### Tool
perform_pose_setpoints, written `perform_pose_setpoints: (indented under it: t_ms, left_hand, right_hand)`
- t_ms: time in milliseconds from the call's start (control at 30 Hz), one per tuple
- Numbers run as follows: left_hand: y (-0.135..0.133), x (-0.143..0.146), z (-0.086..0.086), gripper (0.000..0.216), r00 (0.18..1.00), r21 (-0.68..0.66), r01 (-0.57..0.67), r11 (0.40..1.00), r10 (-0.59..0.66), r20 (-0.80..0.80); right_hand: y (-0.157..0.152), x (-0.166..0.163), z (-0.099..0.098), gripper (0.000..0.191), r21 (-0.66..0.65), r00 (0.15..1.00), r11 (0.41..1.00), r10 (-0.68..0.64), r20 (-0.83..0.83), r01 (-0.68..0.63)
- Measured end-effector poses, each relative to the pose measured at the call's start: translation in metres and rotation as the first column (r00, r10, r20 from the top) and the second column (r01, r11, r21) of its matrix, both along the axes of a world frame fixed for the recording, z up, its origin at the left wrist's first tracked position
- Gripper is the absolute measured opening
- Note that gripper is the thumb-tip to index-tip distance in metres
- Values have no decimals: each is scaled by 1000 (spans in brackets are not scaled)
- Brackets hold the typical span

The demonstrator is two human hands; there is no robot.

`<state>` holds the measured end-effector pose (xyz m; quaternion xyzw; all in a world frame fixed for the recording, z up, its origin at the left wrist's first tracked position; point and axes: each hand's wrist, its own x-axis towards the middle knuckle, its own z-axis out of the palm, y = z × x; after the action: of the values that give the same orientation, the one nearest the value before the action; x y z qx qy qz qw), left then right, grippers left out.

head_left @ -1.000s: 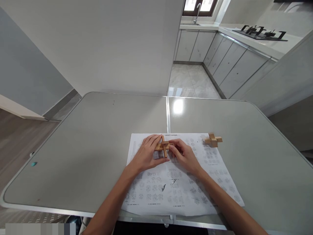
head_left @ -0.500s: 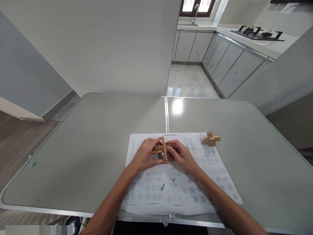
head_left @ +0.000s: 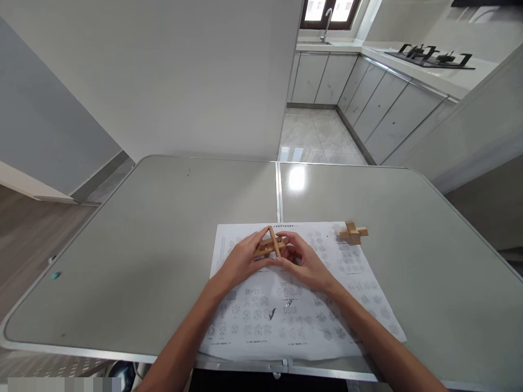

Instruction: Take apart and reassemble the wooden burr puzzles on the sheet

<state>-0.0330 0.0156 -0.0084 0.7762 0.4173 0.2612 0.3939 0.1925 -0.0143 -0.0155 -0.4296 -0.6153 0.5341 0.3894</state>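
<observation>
A wooden puzzle of crossed sticks [head_left: 271, 244] is held between both hands just above a printed sheet [head_left: 298, 310]. My left hand [head_left: 241, 262] grips its left side with fingers curled round the sticks. From the right, my right hand [head_left: 306, 263] pinches the puzzle with thumb and fingertips. A second, smaller wooden cross puzzle [head_left: 353, 232] lies on the sheet's far right corner, apart from both hands.
The sheet, covered in small diagrams, lies on a grey folding table [head_left: 155, 228] with a metal seam down its middle. A small teal mark [head_left: 55, 275] sits near the table's left edge. Kitchen cabinets and a hob stand at the back right.
The puzzle has tilted in my hands, one stick now slanting. My right fingers have shifted their hold on its right side. The camera view has drifted slightly.
</observation>
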Motion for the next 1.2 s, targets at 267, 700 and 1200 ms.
perform_pose_setpoints:
  t_ms: [267, 700, 1200]
  left_hand:
    - [-3, 1, 14, 41, 997, -87, 25, 996, -18, 80]
    - [2, -5, 16, 45, 940, -225, -229, 947, 275, 202]
    - [-4, 9, 22, 48, 852, -482, -66, 873, 300, 428]
  right_hand:
    - [0, 1, 10, 77, -27, 997, 999, 41, -64, -43]
    - [10, 19, 4, 67, 59, 973, 971, -232, -6, 232]
    - [4, 2, -10, 73, 546, 848, 832, -214, 485, -102]
